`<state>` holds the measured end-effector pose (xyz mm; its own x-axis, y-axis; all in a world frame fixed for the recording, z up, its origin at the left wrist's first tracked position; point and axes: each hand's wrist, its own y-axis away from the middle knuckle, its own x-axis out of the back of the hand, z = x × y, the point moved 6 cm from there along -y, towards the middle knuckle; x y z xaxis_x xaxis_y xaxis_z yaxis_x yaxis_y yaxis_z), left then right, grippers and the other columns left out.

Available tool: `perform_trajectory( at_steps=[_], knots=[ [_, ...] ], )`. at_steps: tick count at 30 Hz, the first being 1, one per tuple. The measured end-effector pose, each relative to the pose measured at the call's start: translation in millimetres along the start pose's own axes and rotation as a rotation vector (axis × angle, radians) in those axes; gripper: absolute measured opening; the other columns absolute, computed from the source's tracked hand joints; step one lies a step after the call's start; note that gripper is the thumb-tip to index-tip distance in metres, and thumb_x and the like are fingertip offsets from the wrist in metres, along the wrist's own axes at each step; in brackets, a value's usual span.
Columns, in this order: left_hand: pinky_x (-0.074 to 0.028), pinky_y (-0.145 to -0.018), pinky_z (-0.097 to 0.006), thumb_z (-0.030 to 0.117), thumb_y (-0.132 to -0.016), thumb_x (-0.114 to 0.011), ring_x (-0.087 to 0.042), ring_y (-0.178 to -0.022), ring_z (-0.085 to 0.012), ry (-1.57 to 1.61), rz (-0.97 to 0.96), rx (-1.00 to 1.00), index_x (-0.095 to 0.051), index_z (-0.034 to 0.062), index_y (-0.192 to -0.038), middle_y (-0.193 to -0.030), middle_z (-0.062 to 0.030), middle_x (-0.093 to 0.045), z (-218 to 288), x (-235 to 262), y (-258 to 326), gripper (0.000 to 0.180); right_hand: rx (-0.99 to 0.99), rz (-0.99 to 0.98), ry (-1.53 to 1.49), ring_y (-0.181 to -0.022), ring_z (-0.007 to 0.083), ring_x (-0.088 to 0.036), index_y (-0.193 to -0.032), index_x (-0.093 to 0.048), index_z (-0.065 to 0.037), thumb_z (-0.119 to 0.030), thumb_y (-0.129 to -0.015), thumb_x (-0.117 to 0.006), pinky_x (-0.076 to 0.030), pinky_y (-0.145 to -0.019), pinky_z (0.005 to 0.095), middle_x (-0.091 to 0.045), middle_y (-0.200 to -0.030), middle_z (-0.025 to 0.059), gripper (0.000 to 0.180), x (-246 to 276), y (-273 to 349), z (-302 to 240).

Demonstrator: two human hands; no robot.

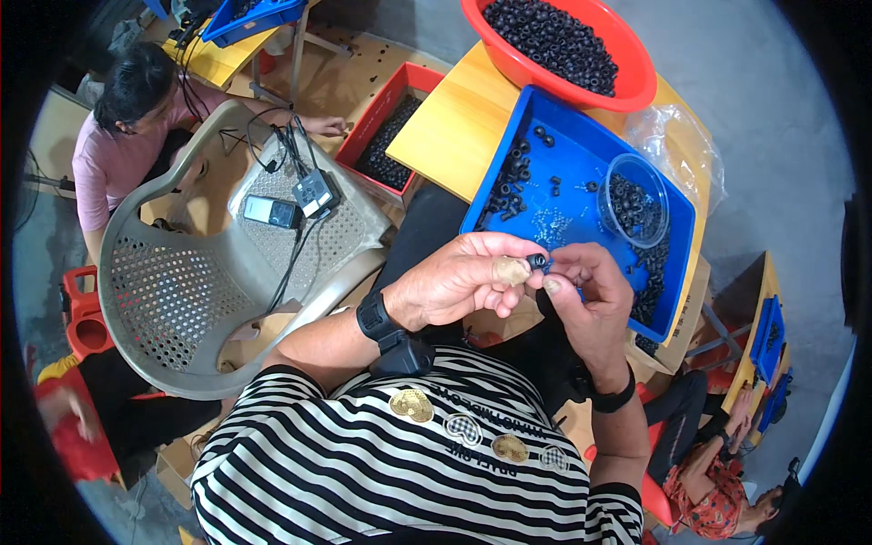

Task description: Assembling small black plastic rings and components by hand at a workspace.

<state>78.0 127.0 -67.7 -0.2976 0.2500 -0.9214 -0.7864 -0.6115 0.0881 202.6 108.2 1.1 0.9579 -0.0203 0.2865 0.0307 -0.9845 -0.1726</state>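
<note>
In front of my striped shirt, my left hand (463, 280) pinches a small black ring-shaped part (537, 261) between thumb and forefinger. A beige covering wraps that thumb's tip. Close against the part, my right hand (589, 291) has its thumb and fingers closed in a pinch; whatever lies in them is too small to make out. Just beyond both hands a blue tray (568, 136) rests on a yellow table. It holds scattered black parts (509, 182), tiny clear pieces (550, 225) and a round clear plastic tub (633, 200) with more black parts.
A red basin (636, 68) full of black parts stands beyond the tray, near a clear plastic bag (677, 145). Left are a red box (381, 100) and a grey chair (182, 300) bearing cabled devices. Other people sit at far left and lower right.
</note>
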Motion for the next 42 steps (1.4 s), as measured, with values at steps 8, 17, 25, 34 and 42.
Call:
perform_trajectory(
  at_steps=[8,17,25,34,42],
  knots=[
    [-0.05,-0.06,-0.026,0.011,-0.089,-0.054,-0.057,-0.065,-0.0113,0.142,-0.027,0.081,-0.054,-0.0007,-0.112,-0.093,-0.0095,-0.062,-4.8,2.8,-0.3,0.026,0.011,0.044,0.098,-0.066,0.0076,-0.053,-0.086,-0.061,-0.001,0.001,-0.076,-0.064,-0.041,-0.056,0.0204,-0.058,-0.078,0.0032,0.011,22.0,1.3,-2.5],
    [-0.047,-0.055,-0.025,0.013,-0.088,-0.056,-0.055,-0.063,-0.0129,-0.027,0.076,0.035,-0.055,-0.0015,-0.111,-0.089,-0.0094,-0.062,-0.9,6.6,1.3,0.027,-0.298,0.039,0.572,-0.061,0.011,-0.056,-0.083,-0.063,0.001,-0.003,-0.077,-0.063,-0.045,-0.057,0.0248,-0.06,-0.067,0.0064,0.008,130.4,18.4,67.8],
    [-0.048,-0.056,-0.026,0.014,-0.088,-0.056,-0.055,-0.062,-0.0126,-0.082,0.078,0.04,-0.055,-0.0012,-0.111,-0.089,-0.0099,-0.061,-5.3,7.7,0.5,0.028,-0.251,-0.039,0.693,-0.065,0.0255,-0.061,-0.081,-0.064,-0.004,-0.006,-0.072,-0.065,-0.047,-0.06,0.0315,-0.062,-0.072,0.0127,0.009,142.2,26.7,91.0],
    [-0.046,-0.054,-0.027,0.015,-0.086,-0.058,-0.055,-0.06,-0.0132,-0.117,0.104,0.054,-0.054,-0.0012,-0.111,-0.089,-0.01,-0.062,-8.6,7.8,-0.8,0.03,-0.164,-0.193,0.682,-0.066,0.0222,-0.059,-0.084,-0.064,-0.004,-0.003,-0.071,-0.067,-0.046,-0.06,0.0308,-0.06,-0.074,0.0092,0.013,118.8,13.1,87.2],
    [-0.046,-0.054,-0.027,0.014,-0.086,-0.057,-0.055,-0.06,-0.0134,-0.12,0.111,0.056,-0.054,-0.0013,-0.112,-0.089,-0.01,-0.062,-9.4,9.1,-2.3,0.03,-0.183,-0.278,0.743,-0.067,0.0234,-0.058,-0.087,-0.063,-0.007,-0.006,-0.069,-0.07,-0.046,-0.06,0.033,-0.058,-0.073,0.0075,0.02,113.9,10.7,94.3]
  ],
)
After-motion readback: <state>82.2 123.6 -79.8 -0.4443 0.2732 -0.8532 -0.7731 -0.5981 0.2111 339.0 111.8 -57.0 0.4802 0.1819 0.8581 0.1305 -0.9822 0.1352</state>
